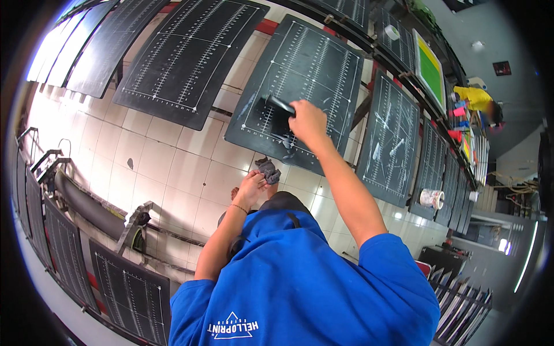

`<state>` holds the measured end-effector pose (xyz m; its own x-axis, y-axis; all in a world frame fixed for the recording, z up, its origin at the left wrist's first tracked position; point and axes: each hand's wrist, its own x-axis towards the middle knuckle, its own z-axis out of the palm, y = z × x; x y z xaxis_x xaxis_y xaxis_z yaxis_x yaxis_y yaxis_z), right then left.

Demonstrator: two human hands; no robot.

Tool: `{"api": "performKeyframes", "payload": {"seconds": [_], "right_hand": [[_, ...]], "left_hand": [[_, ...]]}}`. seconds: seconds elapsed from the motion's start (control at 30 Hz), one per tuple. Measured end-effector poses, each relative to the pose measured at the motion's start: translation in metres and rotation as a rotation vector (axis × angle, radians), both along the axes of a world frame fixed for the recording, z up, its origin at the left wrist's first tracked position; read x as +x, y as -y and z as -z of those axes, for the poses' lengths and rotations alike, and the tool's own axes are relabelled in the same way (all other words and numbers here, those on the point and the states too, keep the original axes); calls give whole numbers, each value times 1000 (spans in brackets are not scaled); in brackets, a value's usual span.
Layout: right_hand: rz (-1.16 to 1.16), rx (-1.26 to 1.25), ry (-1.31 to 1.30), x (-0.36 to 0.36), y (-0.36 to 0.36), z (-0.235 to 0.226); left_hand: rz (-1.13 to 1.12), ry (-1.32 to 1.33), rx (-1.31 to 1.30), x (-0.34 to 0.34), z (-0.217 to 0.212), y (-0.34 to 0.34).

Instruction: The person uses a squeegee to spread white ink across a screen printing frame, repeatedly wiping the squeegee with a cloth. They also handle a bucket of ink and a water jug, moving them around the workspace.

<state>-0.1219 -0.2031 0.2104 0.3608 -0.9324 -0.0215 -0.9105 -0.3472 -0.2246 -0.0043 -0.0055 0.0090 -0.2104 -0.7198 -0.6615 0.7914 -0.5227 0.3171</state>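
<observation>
Over the black ruled board [314, 69], the right hand [307, 120] grips a dark scraper [279, 104] pressed flat against its surface, while the left hand [251, 185] clutches a grey rag [268, 169] lower down, above the tiled floor [173, 173].

Far left I count a row of black gridded platens [190, 57] over the pale tiled floor [167, 167]. Right of them: more platens [389, 138], a green-faced screen frame [430, 69], a tape roll [431, 198]. Near left, a dark pipe [86, 205].
</observation>
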Motion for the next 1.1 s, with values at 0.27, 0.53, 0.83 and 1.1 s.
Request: {"api": "performKeyframes", "payload": {"seconds": [0.27, 0.53, 0.83, 1.1], "right_hand": [[-146, 96, 36, -34, -42, -3], [299, -158, 2, -104, 268, -10], [314, -193, -90, -24, 357, 25], [-244, -228, -42, 56, 178, 34]], "left_hand": [[-111, 30, 21, -16, -8, 7], [-257, 66, 89, -41, -25, -8], [-460, 22, 232, -51, -12, -54], [-496, 4, 100, -38, -21, -24]]}}
